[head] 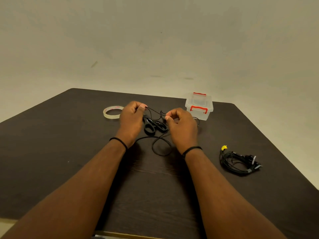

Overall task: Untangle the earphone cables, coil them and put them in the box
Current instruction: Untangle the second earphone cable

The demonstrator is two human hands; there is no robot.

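— We pinch the black earphone cable between left hand and right hand, above the table.
— Pulling hard, we'd likely tighten its loops, or snag the scissors beneath.

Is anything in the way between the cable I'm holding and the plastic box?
Nothing visible lies between them. Both hands pinch the black cable, and the box sits just beyond the right hand. Its lid with red latches is on, though.

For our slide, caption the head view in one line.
Both hands pinch a black earphone cable above scissors; closed box waits behind.
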